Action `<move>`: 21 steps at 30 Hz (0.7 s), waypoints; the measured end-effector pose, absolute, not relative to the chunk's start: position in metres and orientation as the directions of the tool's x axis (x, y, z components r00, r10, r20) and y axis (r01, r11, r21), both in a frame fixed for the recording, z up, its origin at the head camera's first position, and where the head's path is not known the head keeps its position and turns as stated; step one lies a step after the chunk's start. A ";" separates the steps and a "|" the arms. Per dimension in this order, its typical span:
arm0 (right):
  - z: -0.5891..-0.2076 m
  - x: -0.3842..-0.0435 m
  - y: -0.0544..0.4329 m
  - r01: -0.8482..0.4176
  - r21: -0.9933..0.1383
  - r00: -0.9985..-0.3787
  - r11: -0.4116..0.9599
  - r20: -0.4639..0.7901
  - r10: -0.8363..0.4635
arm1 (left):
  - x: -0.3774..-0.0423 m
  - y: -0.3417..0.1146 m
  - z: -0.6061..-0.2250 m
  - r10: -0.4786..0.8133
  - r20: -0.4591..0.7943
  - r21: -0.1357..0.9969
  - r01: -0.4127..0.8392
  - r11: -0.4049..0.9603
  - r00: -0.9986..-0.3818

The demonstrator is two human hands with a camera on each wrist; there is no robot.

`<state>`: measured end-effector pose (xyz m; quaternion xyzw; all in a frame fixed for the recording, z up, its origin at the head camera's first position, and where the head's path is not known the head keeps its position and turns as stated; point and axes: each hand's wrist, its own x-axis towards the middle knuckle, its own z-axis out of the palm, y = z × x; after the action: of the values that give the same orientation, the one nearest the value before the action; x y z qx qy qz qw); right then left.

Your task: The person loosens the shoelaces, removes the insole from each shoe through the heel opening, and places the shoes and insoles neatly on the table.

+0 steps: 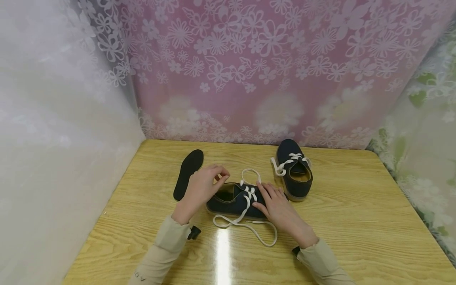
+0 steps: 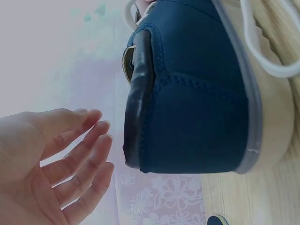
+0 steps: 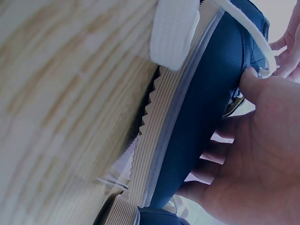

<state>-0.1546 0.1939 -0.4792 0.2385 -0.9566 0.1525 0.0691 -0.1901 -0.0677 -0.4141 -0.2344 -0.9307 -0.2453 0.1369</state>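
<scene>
A navy lace-up shoe [image 1: 228, 206] lies sideways across the table, toe to the right, its white shoelace [image 1: 246, 226] partly threaded, with long loose ends. My right hand [image 1: 281, 209] holds the front of this shoe, thumb on the near side and fingers over the top; the toe is mostly hidden under it. Just above the heel opening, my left hand [image 1: 206, 182] hovers with nothing in it. Its thumb and fingers are loosely bent, and in the left wrist view that hand [image 2: 65, 159] stands apart from the heel [image 2: 197, 126].
A black insole [image 1: 189, 172] lies to the left, behind the left hand. At the back right stands a second navy shoe [image 1: 293, 170] with white laces. A pink floral curtain [image 1: 249, 79] hangs along the table's back edge, and pale sheeting [image 1: 71, 118] along the left.
</scene>
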 end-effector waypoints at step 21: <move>-0.478 -0.154 0.196 -0.478 -0.263 -0.877 0.838 0.201 -0.437 | -0.189 -0.064 -0.449 0.524 0.284 0.152 0.577 0.802 -0.803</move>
<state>-0.1540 0.1956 -0.4782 0.2392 -0.9563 0.1542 0.0667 -0.1887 -0.0637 -0.4485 -0.2923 -0.9423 -0.1162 0.1146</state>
